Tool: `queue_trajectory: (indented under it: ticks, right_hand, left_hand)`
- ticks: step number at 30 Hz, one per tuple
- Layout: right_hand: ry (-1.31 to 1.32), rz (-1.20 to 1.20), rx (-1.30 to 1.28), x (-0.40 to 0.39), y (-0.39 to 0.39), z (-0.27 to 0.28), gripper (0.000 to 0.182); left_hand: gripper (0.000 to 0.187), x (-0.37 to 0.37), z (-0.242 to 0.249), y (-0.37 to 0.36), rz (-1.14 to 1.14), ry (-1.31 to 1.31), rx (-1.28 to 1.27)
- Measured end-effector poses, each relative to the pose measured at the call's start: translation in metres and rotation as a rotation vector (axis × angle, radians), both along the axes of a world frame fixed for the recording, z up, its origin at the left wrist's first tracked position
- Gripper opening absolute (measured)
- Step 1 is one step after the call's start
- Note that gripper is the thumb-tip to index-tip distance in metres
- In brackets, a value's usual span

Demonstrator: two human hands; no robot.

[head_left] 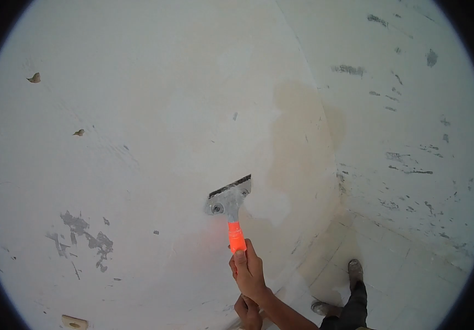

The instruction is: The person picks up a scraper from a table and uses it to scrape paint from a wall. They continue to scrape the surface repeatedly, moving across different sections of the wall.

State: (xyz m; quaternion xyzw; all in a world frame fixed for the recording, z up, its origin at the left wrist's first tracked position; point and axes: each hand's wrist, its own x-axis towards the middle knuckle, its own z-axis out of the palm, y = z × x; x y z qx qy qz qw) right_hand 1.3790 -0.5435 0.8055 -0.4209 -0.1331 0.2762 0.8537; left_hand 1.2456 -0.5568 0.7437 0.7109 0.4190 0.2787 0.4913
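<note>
A scraper (pixel 228 201) with a wide dark-edged blade, a grey head and a bright orange handle (pixel 237 236) is held up against the pale wall (pixel 182 137). My right hand (pixel 249 272) is closed around the handle below the orange part, thumb lying along it. Lower down, my left hand (pixel 249 314) is closed near the handle's lower end, close under my right wrist; its grip is partly hidden. The blade's edge slants up to the right and appears to touch the wall.
Damp tan patches (pixel 297 132) and grey bare spots (pixel 88 234) mark the wall. A second scuffed wall (pixel 413 121) meets it at the right corner. Tiled floor (pixel 380 253) lies below, with my shoes (pixel 355 270) on it. A wall socket (pixel 75 322) sits at lower left.
</note>
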Motion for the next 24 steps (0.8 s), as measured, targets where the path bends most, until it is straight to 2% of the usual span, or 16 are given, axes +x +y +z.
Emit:
queue_trajectory:
  ticks: [4, 6, 7, 9, 12, 16, 19, 21, 22, 24]
  right_hand:
    - [-0.004, 0.006, -0.043, -0.024, -0.004, -0.014, 0.026]
    - [0.001, 0.039, -0.040, -0.036, -0.005, -0.024, 0.025]
    - [-0.002, 0.036, -0.039, -0.032, -0.004, -0.021, 0.025]
    - [-0.005, -0.005, -0.012, -0.022, -0.001, -0.013, 0.026]
    - [0.048, 0.012, -0.008, 0.007, -0.002, 0.011, 0.026]
    - [0.053, 0.006, -0.006, -0.003, -0.001, 0.008, 0.026]
    - [-0.027, -0.009, -0.032, -0.031, -0.004, -0.011, 0.026]
    - [-0.013, -0.001, -0.035, -0.024, -0.006, -0.001, 0.026]
    - [-0.002, 0.006, -0.040, -0.019, -0.006, 0.005, 0.025]
    - [-0.006, 0.001, -0.038, 0.003, -0.005, 0.026, 0.025]
  left_hand:
    - [0.071, -0.050, -0.065, 0.009, 0.001, 0.024, 0.018]
    - [0.070, -0.063, -0.079, -0.003, 0.169, 0.107, 0.202]
    - [0.070, -0.061, -0.077, 0.004, 0.167, 0.104, 0.203]
    - [0.069, -0.059, -0.069, 0.022, -0.049, 0.088, 0.041]
    - [0.069, 0.008, 0.015, -0.001, -0.003, 0.061, 0.012]
    - [0.069, -0.004, 0.002, -0.002, 0.022, 0.012, 0.087]
    - [0.068, -0.043, -0.050, 0.000, 0.058, 0.020, 0.163]
    - [0.067, -0.071, -0.088, 0.010, 0.127, 0.117, 0.309]
    - [0.067, -0.067, -0.079, 0.013, 0.132, 0.125, 0.311]
    - [0.066, -0.035, -0.036, 0.023, -0.018, 0.064, 0.064]
